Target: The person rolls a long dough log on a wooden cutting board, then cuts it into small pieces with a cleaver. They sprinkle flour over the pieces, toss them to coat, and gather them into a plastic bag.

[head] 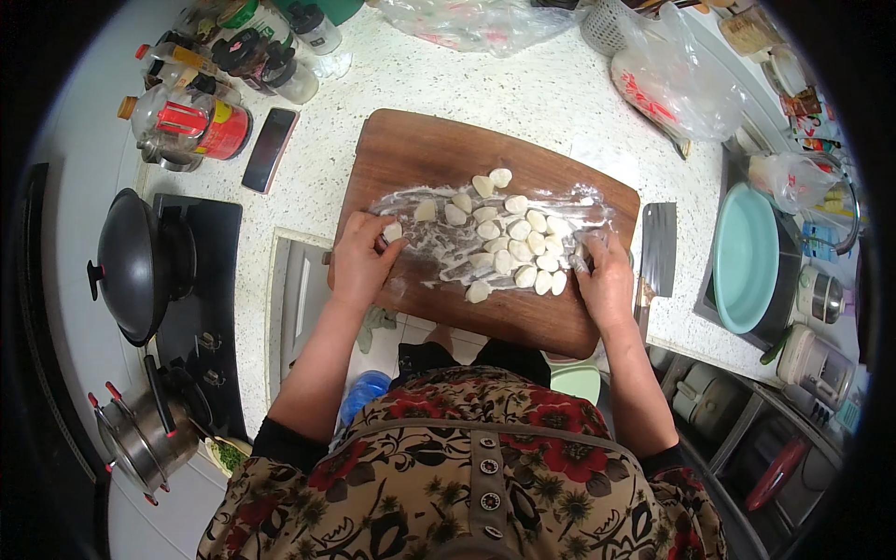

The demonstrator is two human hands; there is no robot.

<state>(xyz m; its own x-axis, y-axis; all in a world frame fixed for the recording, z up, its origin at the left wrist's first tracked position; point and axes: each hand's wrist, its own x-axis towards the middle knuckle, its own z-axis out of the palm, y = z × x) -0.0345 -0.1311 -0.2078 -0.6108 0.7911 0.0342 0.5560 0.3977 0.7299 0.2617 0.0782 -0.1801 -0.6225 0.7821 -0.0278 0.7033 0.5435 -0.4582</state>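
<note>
A dark wooden cutting board (420,140) lies before me, dusted with white flour (448,245). Several small flattened pieces of pale dough (519,250) lie on it, most of them clustered right of the middle. My left hand (365,253) is at the board's left side, with one dough piece (392,232) between thumb and fingers. At the right side, my right hand (603,273) has its floury fingers bent down near the board's edge; what lies under them is hidden. A cleaver (658,248) rests on the counter just right of the board.
A smartphone (269,150), an oil bottle (210,126) and jars stand or lie back left. A lidded wok (133,266) and a steel pot (150,441) are far left. A teal basin (746,257) sits at the sink on the right. Plastic bags (679,91) lie at the back.
</note>
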